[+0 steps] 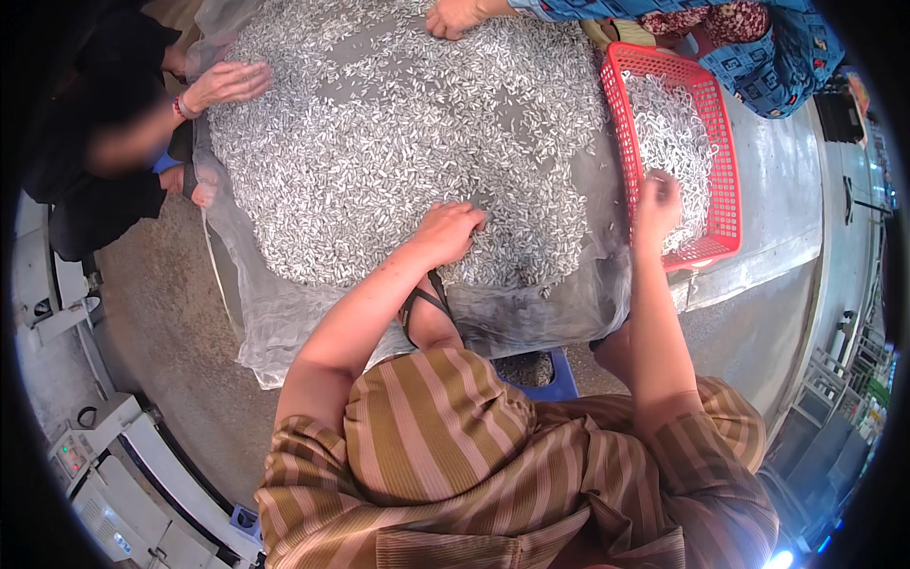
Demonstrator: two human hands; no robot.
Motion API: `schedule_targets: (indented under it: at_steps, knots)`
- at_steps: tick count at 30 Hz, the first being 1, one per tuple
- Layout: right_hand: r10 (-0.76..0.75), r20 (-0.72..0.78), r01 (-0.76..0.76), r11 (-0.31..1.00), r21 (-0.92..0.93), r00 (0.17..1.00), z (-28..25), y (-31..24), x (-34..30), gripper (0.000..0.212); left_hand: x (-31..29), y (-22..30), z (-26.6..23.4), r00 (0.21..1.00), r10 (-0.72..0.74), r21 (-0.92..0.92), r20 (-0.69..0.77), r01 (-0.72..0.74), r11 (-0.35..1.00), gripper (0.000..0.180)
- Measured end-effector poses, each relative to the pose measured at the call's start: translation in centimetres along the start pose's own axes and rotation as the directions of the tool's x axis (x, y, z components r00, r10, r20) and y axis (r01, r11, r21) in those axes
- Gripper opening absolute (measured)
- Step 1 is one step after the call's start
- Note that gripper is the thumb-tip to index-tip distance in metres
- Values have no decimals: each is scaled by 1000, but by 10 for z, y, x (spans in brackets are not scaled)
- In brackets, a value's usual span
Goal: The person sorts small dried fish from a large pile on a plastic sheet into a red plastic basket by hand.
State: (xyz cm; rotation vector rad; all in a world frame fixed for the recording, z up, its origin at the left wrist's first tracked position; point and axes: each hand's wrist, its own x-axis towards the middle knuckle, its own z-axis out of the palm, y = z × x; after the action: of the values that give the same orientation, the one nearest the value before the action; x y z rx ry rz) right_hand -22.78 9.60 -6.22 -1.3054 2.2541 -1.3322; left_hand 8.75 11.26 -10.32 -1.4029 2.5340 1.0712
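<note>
A wide layer of small, slim silvery pieces (379,180) covers a sheet of grey mesh (294,327); I cannot tell for certain what they are. At the near side of the layer, my left hand (450,232) rests with its fingers curled down and together among the pieces. Anything pinched there is hidden. To the right stands a red plastic basket (735,204) with perforated walls, holding pale, curled, thin pieces (671,119). My right hand (656,209) is over the basket's near left part, its fingers dark and blurred.
On the left, another person's hand (227,83) hovers at the layer's edge. A co-worker's hand (455,16) touches the pieces at the far side. Beneath me is a blue plastic stool (559,377). White machinery (114,455) stands at the lower left.
</note>
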Motion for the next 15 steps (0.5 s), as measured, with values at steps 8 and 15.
schedule_targets:
  at_steps: [8, 15]
  knots:
    - [-73, 823, 98, 995, 21, 563, 40, -51, -95, 16, -2, 3, -8, 992, 101, -96, -81, -108, 989, 17]
    - [14, 870, 110, 991, -78, 494, 40, -45, -91, 15, 4, 35, -14, 979, 26, -431, -201, -112, 895, 26]
